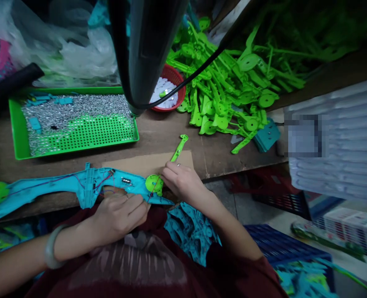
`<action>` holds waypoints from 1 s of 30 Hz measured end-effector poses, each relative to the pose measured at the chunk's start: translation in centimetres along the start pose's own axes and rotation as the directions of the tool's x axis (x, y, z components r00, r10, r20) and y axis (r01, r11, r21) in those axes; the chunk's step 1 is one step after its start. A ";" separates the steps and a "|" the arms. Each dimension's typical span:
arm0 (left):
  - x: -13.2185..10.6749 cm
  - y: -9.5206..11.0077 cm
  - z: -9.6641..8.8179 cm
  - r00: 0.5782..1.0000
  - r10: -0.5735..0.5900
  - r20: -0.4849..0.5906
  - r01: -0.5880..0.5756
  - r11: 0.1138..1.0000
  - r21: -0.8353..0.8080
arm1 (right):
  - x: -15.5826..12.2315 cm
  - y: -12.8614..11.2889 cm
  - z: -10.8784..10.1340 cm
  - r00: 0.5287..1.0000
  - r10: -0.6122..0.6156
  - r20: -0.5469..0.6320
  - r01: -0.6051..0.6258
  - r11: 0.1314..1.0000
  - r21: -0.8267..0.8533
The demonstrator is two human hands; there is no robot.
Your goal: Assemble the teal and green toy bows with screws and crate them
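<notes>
A long blue plastic half-shell (54, 185) lies along the table's front edge, with thin red and blue wires and small metal parts inside it. At its right end sits a round green plastic wheel (154, 184). My left hand (119, 216) is closed over the shell's lower edge, its fingertips pinching a thin dark-red wire (153, 192) that crosses the wheel. My right hand (181, 182) is closed beside the wheel, fingertips at the wire's upper end. Just beyond its knuckles lies a green plastic lever (179, 148); its near end is hidden by the fingers.
A green perforated tray (93, 134) holds many screws and a few blue pieces. Behind stand a red basket (179, 85) of white parts and a heap of green plastic parts (220, 95). A dark post (149, 54) with a cable rises centrally. Blue shells (191, 229) sit below the table edge.
</notes>
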State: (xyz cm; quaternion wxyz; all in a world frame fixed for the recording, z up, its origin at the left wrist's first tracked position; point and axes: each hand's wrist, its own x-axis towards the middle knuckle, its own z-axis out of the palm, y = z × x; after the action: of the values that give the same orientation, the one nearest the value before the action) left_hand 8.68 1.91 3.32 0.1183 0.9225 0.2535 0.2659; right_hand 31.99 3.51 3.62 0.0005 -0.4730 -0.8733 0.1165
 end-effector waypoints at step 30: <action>7.7 -8.3 -2.5 0.666 -0.116 0.737 0.332 0.931 -0.154 | -1.0 -4.2 0.8 0.977 -0.132 -0.170 0.140 0.989 0.038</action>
State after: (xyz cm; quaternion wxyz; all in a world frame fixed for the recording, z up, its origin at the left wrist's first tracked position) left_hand 9.54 13.23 5.74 0.3664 0.8879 0.2601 -0.0987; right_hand 28.94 0.32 3.82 0.0936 -0.4201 -0.8973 0.0978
